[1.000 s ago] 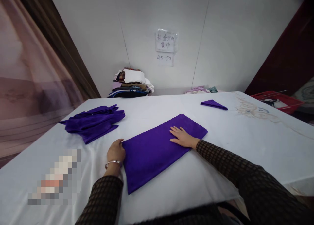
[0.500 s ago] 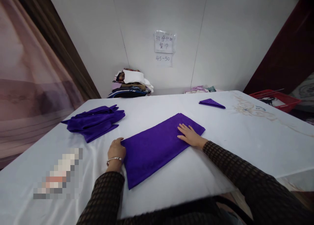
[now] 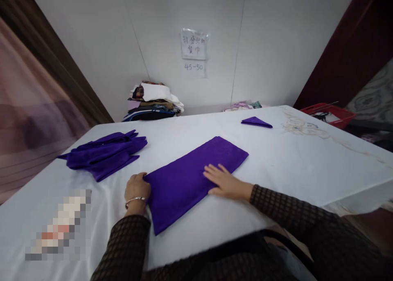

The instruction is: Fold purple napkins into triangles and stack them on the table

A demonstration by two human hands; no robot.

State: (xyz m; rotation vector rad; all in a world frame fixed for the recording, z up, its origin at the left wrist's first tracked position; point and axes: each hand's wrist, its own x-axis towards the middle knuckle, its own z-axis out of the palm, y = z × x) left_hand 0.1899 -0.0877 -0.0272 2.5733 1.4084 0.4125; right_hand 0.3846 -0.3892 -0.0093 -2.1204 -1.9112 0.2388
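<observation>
Folded purple cloth (image 3: 184,178) on desk (image 3: 294,170), right hand (image 3: 225,183) spread across it, left hand (image 3: 137,189) at its corner, left grip unclear

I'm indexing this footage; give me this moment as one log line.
left hand: at left end of purple cloth; right hand: spread over its near edge; beyond: folded purple triangle; left: loose purple pile
</observation>
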